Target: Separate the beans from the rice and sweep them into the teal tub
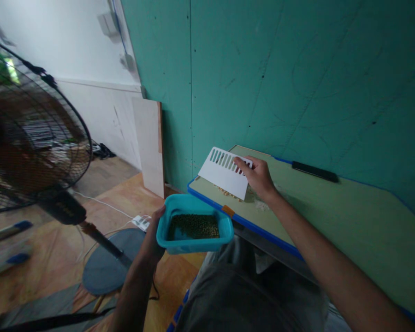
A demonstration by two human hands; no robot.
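Observation:
My left hand (154,234) grips the left side of a turquoise plastic tub (195,248), which I hold just off the table's front edge. Dark green beans (193,226) lie in the tub, with paler grains among them at the right. My right hand (257,177) is closed on the slotted end of a flat white scraper (224,180), thumb on top. The scraper's plain edge is low over the tabletop. Pale yellow kernels (228,192) show along that edge, and a patch of whitish grains (262,204) lies beside my right wrist.
The light green table (359,226) has a blue rim and an orange tape piece (228,210) at its front edge. A black bar (314,171) lies at the back, against the teal wall (235,69). At left stand a fan (34,138) and a power strip (141,222).

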